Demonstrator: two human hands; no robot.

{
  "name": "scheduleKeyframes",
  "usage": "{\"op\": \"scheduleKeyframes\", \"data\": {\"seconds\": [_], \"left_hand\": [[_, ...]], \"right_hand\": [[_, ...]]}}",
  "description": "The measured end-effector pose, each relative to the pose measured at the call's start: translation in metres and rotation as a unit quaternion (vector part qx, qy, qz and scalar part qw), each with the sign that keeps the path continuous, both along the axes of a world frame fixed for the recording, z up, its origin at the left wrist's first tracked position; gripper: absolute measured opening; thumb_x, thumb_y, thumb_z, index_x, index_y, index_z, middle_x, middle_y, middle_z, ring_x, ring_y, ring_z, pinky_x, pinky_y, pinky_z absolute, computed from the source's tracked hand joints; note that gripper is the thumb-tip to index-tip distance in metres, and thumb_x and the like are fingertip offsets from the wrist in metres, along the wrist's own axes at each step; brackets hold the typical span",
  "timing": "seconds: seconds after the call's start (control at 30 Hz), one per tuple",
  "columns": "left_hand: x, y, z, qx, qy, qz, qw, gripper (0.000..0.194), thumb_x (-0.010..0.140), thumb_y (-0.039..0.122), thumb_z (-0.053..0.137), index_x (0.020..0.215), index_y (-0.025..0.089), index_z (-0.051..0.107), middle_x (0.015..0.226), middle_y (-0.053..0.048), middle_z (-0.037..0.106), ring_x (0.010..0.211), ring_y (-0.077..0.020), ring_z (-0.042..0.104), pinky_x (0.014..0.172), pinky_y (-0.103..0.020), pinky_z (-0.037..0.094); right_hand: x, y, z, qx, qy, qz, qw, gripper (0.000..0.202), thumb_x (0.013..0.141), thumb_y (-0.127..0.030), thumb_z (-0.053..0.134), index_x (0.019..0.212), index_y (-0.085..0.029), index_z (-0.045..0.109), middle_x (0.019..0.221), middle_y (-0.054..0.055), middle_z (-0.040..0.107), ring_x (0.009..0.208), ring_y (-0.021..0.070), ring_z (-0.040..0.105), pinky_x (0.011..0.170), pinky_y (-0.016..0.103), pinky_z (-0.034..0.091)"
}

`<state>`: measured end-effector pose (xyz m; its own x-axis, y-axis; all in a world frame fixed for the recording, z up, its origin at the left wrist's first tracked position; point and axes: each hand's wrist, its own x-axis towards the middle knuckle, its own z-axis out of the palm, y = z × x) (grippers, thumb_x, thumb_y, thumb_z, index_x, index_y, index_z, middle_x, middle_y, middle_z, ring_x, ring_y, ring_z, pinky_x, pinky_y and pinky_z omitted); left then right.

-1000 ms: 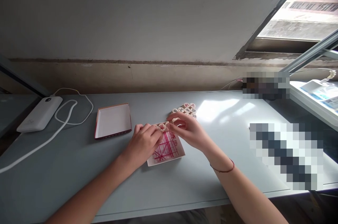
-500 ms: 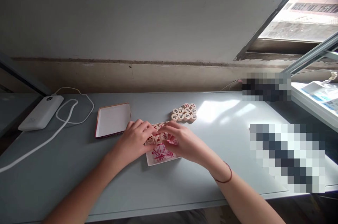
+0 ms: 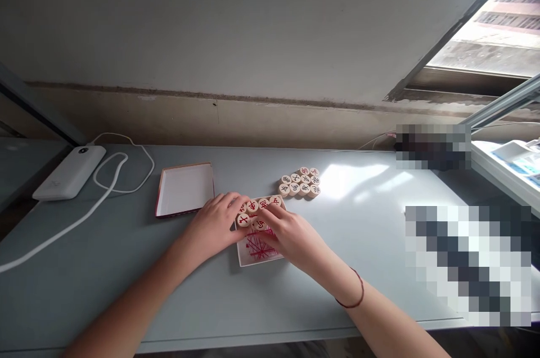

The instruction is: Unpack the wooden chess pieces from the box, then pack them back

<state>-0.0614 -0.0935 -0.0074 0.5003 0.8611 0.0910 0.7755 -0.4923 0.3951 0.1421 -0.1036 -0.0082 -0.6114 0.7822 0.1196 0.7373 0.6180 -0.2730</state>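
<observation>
A shallow open box holds rows of round wooden Chinese chess pieces with red characters. Beneath them lies a folded sheet with red lines. My left hand is bent around the box's left side, its thumb and fingers against the pieces there. Over the right part of the box, my right hand has thumb and fingers closed about a red piece in the lower row. Its fingers hide the pieces on that side. Just behind the box stand stacked pieces with black characters.
The upturned box lid lies left of the box. Farther left are a white power bank and its white cable. Blurred patches cover items at right. A wall borders the desk's back, and sunlight falls right of the black pieces.
The fingers of my right hand have shifted over the lower row, where the red pieces sit differently. My left hand stays at the box's left side. The whole view has shifted slightly.
</observation>
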Motion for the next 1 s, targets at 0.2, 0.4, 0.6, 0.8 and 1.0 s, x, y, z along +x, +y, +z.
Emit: {"op": "scheduleKeyframes", "data": {"seconds": [0.2,0.4,0.6,0.8,1.0], "left_hand": [[0.001,-0.001,0.0,-0.005,-0.009,-0.007,1.0,0.035,0.086,0.032,0.058,0.119,0.024,0.049,0.112,-0.005,0.062,0.1,-0.0233,0.059,0.085,-0.036,0.048],[0.001,-0.001,-0.003,0.001,-0.01,-0.009,1.0,0.037,0.084,0.024,0.058,0.12,0.025,0.049,0.113,-0.005,0.061,0.101,-0.0239,0.058,0.086,-0.037,0.048],[0.002,0.0,-0.005,-0.002,-0.009,-0.01,1.0,0.038,0.085,0.027,0.059,0.122,0.024,0.048,0.117,-0.006,0.06,0.103,-0.0244,0.057,0.087,-0.038,0.048],[0.003,0.002,-0.004,0.003,-0.017,-0.014,1.0,0.039,0.085,0.025,0.057,0.123,0.022,0.047,0.118,-0.006,0.06,0.105,-0.0241,0.056,0.089,-0.038,0.048],[0.003,0.007,-0.01,0.03,-0.033,-0.007,0.999,0.035,0.083,0.022,0.058,0.117,0.022,0.048,0.115,-0.005,0.061,0.102,-0.0244,0.057,0.087,-0.038,0.049]], "right_hand": [[0.0,0.0,0.0,-0.014,-0.025,-0.011,1.0,0.012,0.087,-0.019,0.057,0.098,-0.019,0.054,0.076,0.004,0.063,0.055,0.0137,0.056,0.043,0.024,0.02],[-0.005,0.002,-0.01,-0.01,-0.015,-0.022,1.0,0.002,0.09,-0.018,0.05,0.09,-0.018,0.052,0.072,0.004,0.062,0.053,0.013,0.054,0.044,0.024,0.021],[0.002,0.009,0.003,-0.058,0.051,-0.03,0.997,0.01,0.089,-0.029,0.055,0.093,-0.02,0.055,0.077,0.003,0.066,0.059,0.0141,0.058,0.049,0.023,0.032],[0.048,0.07,0.018,0.001,0.077,-0.256,0.964,0.022,0.089,-0.035,0.05,0.097,-0.019,0.064,0.101,0.007,0.068,0.066,0.0147,0.062,0.064,0.027,0.043],[0.069,0.131,0.012,-0.097,-0.083,-0.307,0.943,0.029,0.082,-0.037,0.056,0.097,-0.017,0.07,0.093,0.01,0.071,0.082,0.0232,0.065,0.063,0.028,0.043]]}}
